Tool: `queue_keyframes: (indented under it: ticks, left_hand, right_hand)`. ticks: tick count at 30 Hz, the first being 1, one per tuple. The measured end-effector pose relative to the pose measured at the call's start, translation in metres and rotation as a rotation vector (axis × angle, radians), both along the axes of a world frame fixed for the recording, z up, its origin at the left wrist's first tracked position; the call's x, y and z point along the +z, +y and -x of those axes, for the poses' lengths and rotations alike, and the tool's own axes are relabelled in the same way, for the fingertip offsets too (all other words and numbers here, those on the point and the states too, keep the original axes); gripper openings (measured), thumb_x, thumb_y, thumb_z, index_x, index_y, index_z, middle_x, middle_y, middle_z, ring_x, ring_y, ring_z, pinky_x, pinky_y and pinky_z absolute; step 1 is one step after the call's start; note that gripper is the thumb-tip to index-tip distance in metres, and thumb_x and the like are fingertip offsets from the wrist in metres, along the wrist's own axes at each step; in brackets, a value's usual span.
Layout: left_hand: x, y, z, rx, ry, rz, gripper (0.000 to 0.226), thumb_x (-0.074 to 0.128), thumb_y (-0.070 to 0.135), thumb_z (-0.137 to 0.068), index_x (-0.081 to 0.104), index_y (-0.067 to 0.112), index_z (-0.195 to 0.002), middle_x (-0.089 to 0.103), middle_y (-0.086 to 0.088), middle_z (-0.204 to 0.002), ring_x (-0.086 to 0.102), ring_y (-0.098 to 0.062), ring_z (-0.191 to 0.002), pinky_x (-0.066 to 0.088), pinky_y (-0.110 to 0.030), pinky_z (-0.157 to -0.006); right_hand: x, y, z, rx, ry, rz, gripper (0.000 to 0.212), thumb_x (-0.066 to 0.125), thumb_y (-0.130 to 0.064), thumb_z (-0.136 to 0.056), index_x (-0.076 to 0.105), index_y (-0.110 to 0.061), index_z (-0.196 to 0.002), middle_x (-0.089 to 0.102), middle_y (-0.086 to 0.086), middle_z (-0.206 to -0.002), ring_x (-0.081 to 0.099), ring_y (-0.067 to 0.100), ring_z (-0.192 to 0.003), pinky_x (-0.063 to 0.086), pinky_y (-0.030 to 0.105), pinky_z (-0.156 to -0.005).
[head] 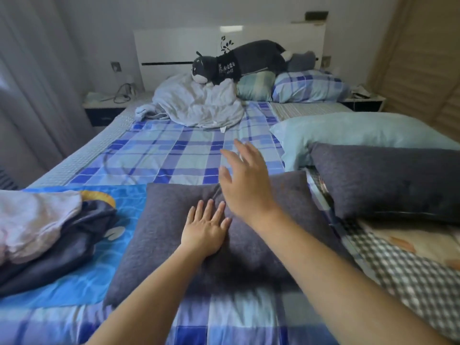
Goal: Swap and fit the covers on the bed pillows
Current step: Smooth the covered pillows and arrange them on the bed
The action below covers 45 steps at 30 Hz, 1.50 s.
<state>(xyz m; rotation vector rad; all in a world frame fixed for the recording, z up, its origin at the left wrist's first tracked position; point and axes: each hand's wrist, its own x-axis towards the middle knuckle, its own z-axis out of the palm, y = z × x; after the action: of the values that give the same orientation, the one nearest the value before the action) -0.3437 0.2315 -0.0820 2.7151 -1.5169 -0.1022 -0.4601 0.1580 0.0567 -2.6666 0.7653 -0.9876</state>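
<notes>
A dark grey rectangular fabric-covered pillow [249, 235] is laid flat on the bed [159, 155], near its foot and roughly centred. Its long axis runs from near-left to far-right, at a slant to the blue checked sheet's lines; one short end points toward the viewer's left.

The left hand [205, 229] is pressed flat on the pillow's middle, fingers straight and slightly spread, nothing gripped. The right hand [245, 181] is held above the pillow's far edge, fingers open and extended, blurred; contact with the fabric cannot be told.

A second dark grey pillow [388, 180] is seen to the right, long axis running left to right, resting partly on a pale blue pillow [348, 130] behind it. A blue-checked pillow [308, 85] is set at the white headboard [179, 43], with a dark plush cat toy [239, 62] lying across a crumpled pale blanket [194, 103]. A folded pile of dark and pale cloth [42, 235] is noted at near left.
</notes>
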Motion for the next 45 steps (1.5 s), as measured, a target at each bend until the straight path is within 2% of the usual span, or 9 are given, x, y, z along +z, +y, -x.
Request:
queue_keyframes:
  ticks: [6,10,16,20,26,31,35,39,45]
  left_hand:
    - [-0.013,0.075,-0.061,0.252,0.114,0.094,0.07,0.012,0.078,-0.091,-0.006,0.052,-0.154,-0.009,0.007,-0.168,-0.009,-0.024,-0.155,-0.001,-0.046,-0.125]
    - [-0.023,0.12,-0.079,0.529,0.356,0.137,0.08,0.023,0.09,-0.08,-0.004,0.06,-0.15,0.015,-0.014,-0.165,0.025,-0.04,-0.147,0.023,-0.053,-0.119]
    - [-0.005,0.114,-0.096,0.565,0.588,0.519,0.098,0.06,0.082,-0.07,0.028,0.036,-0.151,0.056,-0.007,-0.144,0.055,-0.032,-0.129,0.041,-0.046,-0.108]
    - [0.023,0.089,-0.115,0.55,0.531,0.754,0.072,0.075,0.059,-0.072,0.051,0.028,-0.133,0.067,-0.001,-0.127,0.062,-0.027,-0.117,0.048,-0.045,-0.099]
    - [0.12,0.017,-0.243,0.5,0.273,0.919,0.072,0.066,0.066,-0.082,0.048,0.026,-0.14,0.061,-0.009,-0.137,0.057,-0.033,-0.125,0.043,-0.046,-0.106]
    - [0.122,-0.115,-0.369,0.591,0.278,0.383,0.101,0.023,0.086,-0.073,0.03,0.028,-0.155,0.028,-0.017,-0.162,0.021,-0.044,-0.149,0.015,-0.05,-0.123]
    - [0.033,-0.198,-0.364,0.247,0.206,-0.139,0.067,0.027,0.071,-0.096,0.017,0.044,-0.157,-0.003,0.006,-0.169,-0.009,-0.032,-0.154,0.0,-0.057,-0.121]
    - [-0.023,-0.244,-0.346,0.294,0.303,-0.266,0.088,0.031,0.082,-0.076,0.002,0.052,-0.154,-0.009,0.004,-0.168,-0.008,-0.039,-0.152,0.009,-0.064,-0.117]
    - [-0.002,-0.23,-0.249,0.394,0.179,-0.168,0.069,0.048,0.035,-0.094,0.019,0.026,-0.157,0.019,-0.012,-0.16,0.024,-0.037,-0.143,0.028,-0.045,-0.116]
  right_hand:
    - [-0.152,-0.045,0.077,-0.324,0.523,-0.136,0.081,-0.006,-0.068,-0.095,0.024,-0.027,-0.158,0.011,0.006,-0.166,0.018,0.03,-0.153,0.017,0.052,-0.123]
    - [-0.127,-0.045,0.069,-0.455,0.503,-0.191,0.077,0.008,-0.071,-0.095,0.011,-0.03,-0.16,0.011,0.009,-0.167,0.009,0.03,-0.153,0.005,0.051,-0.123]
    - [-0.122,-0.056,0.111,-0.844,0.201,-0.784,0.109,0.043,-0.086,-0.077,0.033,-0.003,-0.148,0.048,0.029,-0.143,0.051,0.045,-0.126,0.043,0.052,-0.104]
    - [-0.069,-0.052,0.061,-0.721,-0.111,-0.647,0.064,0.07,-0.056,-0.084,0.064,-0.004,-0.121,0.066,0.024,-0.119,0.062,0.043,-0.107,0.049,0.043,-0.088]
    - [0.0,-0.148,-0.062,-0.6,-0.399,-0.558,0.061,0.065,-0.058,-0.087,0.057,-0.007,-0.121,0.062,0.019,-0.125,0.058,0.041,-0.114,0.047,0.046,-0.096]
    - [-0.001,-0.303,-0.173,-0.611,-0.111,-0.569,0.082,0.054,-0.067,-0.088,0.032,-0.021,-0.152,0.037,0.02,-0.152,0.04,0.041,-0.136,0.037,0.048,-0.108]
    - [-0.088,-0.379,-0.215,-0.395,0.639,-0.515,0.087,0.047,-0.062,-0.089,0.003,-0.036,-0.16,-0.009,0.008,-0.167,0.004,0.038,-0.153,0.014,0.05,-0.123]
    - [-0.158,-0.389,-0.215,-0.284,0.941,-0.541,0.078,0.045,-0.044,-0.098,-0.005,-0.038,-0.158,-0.015,0.001,-0.167,0.004,0.035,-0.153,0.014,0.051,-0.123]
    - [-0.134,-0.325,-0.165,-0.161,0.51,-0.703,0.069,0.055,-0.03,-0.098,0.023,-0.021,-0.159,0.012,0.009,-0.167,0.019,0.028,-0.151,0.021,0.036,-0.122]
